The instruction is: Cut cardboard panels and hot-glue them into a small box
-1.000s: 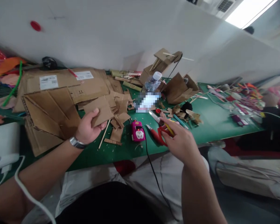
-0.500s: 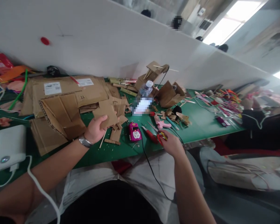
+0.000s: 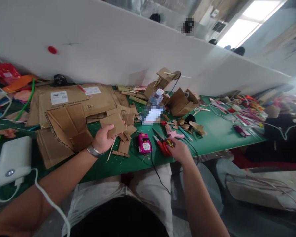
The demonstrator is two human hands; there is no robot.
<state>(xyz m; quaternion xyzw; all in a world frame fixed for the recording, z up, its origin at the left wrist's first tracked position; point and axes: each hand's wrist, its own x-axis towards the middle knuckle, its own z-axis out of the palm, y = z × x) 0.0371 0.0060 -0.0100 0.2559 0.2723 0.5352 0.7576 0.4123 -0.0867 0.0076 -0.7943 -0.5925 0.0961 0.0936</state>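
Note:
My left hand [image 3: 103,138] is closed on a square piece of cardboard [image 3: 112,124], thumb on top, held above other cardboard scraps. My right hand [image 3: 179,149] is closed around the handles of a pair of scissors [image 3: 160,134], whose blades point left and away from me. Just under the scissors lies a red-handled cutting tool [image 3: 161,146]; its exact kind is not clear. A pink glue gun [image 3: 174,133] rests beyond my right fingers. Between the hands sits a magenta power socket [image 3: 144,144] with a black cord.
Large flattened cardboard [image 3: 76,95] and a bent cardboard piece [image 3: 66,125] cover the left of the green table [image 3: 212,131]. A plastic bottle [image 3: 156,97] stands before a cardboard model [image 3: 162,79] and an open cardboard box [image 3: 182,102]. A white power bank [image 3: 13,161] is close on the left.
The view has shifted slightly, so the scene sits a little lower and further right. Both hands keep their holds on the cardboard and the scissors.

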